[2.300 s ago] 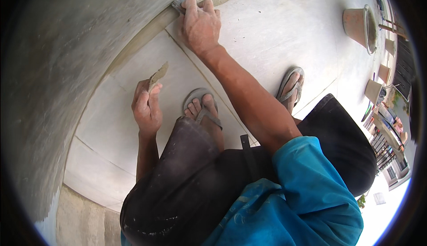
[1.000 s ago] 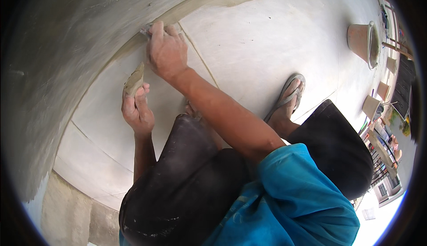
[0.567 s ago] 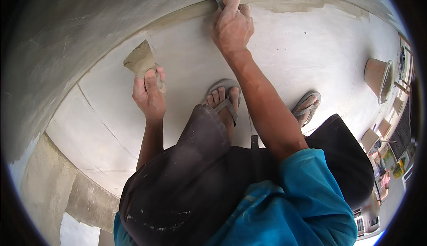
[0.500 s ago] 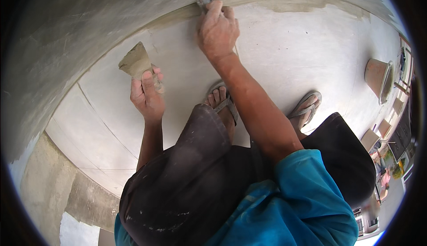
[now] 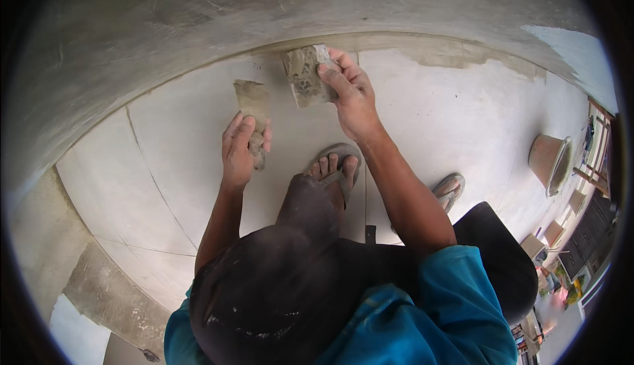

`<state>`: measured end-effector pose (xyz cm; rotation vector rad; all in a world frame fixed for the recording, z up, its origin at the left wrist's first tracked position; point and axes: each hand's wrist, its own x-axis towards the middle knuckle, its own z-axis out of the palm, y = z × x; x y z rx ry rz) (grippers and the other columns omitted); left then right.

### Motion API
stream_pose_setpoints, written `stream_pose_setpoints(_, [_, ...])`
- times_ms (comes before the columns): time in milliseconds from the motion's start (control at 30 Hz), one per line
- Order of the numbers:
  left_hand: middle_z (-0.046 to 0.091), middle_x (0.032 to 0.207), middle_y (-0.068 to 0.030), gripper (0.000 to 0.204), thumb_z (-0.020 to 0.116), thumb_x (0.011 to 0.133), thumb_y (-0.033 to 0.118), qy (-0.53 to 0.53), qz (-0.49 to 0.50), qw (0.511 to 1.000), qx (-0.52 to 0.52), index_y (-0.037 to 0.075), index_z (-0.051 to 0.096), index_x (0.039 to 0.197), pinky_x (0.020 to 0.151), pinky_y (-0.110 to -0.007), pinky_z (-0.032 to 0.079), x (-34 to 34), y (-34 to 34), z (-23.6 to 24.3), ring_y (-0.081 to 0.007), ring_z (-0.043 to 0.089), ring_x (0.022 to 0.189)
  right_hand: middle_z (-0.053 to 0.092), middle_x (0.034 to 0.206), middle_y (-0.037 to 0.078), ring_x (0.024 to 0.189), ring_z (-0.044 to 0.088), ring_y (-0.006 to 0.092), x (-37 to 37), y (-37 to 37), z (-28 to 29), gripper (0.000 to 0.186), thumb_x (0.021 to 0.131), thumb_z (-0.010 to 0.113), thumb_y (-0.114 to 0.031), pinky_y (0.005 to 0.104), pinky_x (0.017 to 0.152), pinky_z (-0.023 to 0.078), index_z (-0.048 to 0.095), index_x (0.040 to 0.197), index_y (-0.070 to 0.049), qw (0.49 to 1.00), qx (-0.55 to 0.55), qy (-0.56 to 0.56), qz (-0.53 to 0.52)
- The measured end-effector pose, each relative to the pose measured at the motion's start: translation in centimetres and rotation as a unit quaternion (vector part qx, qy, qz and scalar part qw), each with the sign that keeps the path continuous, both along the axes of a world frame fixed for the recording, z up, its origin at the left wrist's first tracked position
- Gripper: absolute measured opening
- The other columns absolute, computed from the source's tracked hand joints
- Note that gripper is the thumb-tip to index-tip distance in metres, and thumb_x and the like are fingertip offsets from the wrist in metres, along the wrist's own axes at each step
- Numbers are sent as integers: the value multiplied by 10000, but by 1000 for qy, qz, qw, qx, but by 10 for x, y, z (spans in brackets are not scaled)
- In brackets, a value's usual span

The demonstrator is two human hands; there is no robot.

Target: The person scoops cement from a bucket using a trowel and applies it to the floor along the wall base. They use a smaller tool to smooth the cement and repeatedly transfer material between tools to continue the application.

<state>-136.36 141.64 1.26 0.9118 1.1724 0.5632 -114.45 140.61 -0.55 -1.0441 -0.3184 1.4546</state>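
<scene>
My left hand (image 5: 236, 150) is closed round the handle of a putty knife (image 5: 251, 99), its blade up and coated with grey-beige paste. To its right, my right hand (image 5: 355, 97) pinches a thin, squarish spreader plate (image 5: 306, 81) by its right edge. Patchy wet paste covers the plate's visible face. The two tools are close together but apart, above the pale floor near the wall. Beyond them a band of damp paste (image 5: 429, 51) runs along the joint of floor and wall, wider toward the right.
The grey wall (image 5: 264, 8) curves across the far side. A brownish bucket (image 5: 547, 160) stands on the floor at the right. My sandalled feet (image 5: 340, 170) are below the hands. Boards and clutter (image 5: 555, 233) lie at the far right.
My right hand has come back from the wall joint, turning the spreader plate so its pasted face shows. My left hand has brought the putty knife rightward, nearer the plate.
</scene>
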Motion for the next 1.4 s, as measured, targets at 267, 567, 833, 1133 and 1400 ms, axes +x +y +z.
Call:
stream_pose_setpoints(267, [552, 741, -36, 310, 441, 1014, 255, -48, -147, 986, -64, -11, 598, 983, 554, -246, 391, 53, 15, 6, -95, 470, 606, 689, 1157, 117, 1024, 658, 210, 47, -24, 45, 353, 872, 617, 51, 306, 828, 534, 581, 1214, -25, 841, 197, -502, 47])
stream_pose_setpoints(567, [540, 730, -20, 317, 446, 1013, 260, -81, -181, 980, -27, -13, 603, 975, 529, -242, 376, 65, 13, 1, -78, 466, 633, 687, 1190, 16, 1023, 666, 214, 91, -36, 53, 473, 677, 677, -10, 356, 832, 560, 686, 1139, -110, 557, 305, -765, 111])
stream_pose_setpoints(833, [554, 775, -22, 310, 431, 1029, 248, -127, -151, 980, -8, -9, 602, 1016, 558, -236, 392, 78, 12, 3, -81, 479, 669, 665, 1163, 101, 1026, 633, 150, 101, -54, 52, 318, 958, 580, -98, 339, 893, 522, 547, 1265, -24, 959, 56, -275, 32])
stream_pose_setpoints(1133, [541, 750, -24, 305, 414, 1030, 238, -133, -209, 968, -35, -6, 596, 1013, 550, -241, 393, 83, 3, 2, -83, 466, 633, 648, 1167, 85, 1050, 607, 140, 95, -52, 64, 375, 938, 592, -75, 328, 892, 502, 490, 1294, -14, 995, 44, -90, 2])
stream_pose_setpoints(1400, [554, 707, -58, 327, 417, 985, 289, -139, -168, 975, -50, -1, 566, 959, 533, -251, 387, 91, 20, 24, -108, 476, 556, 643, 1160, 83, 1029, 607, 127, 96, -61, 53, 365, 921, 528, -33, 305, 851, 518, 512, 1285, -33, 983, 7, -152, 106])
